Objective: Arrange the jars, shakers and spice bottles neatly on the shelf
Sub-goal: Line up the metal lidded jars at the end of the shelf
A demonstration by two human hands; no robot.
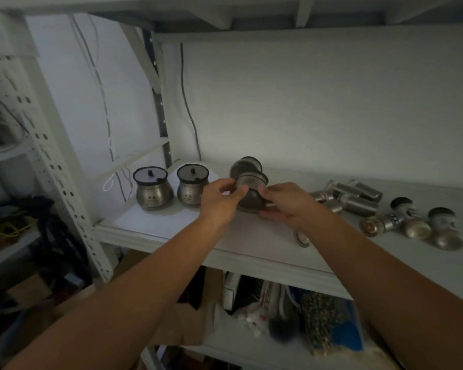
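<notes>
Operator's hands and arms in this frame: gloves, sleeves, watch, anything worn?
Nothing worn shows. Left hand and right hand are bare: no gloves, no rings visible. Left forearm and right forearm are bare to the frame edge: no sleeves, watch or wristband. Dim light, so small marks can't be told.

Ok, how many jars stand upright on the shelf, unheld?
2 clearly: left jar at the end of the shelf, second jar beside it. A back jar behind the held jar is partly hidden.

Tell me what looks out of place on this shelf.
On the right, the spice bottles and shakers lie tipped in a jumble, unlike the two upright jars at left. The held jar is tilted.
</notes>
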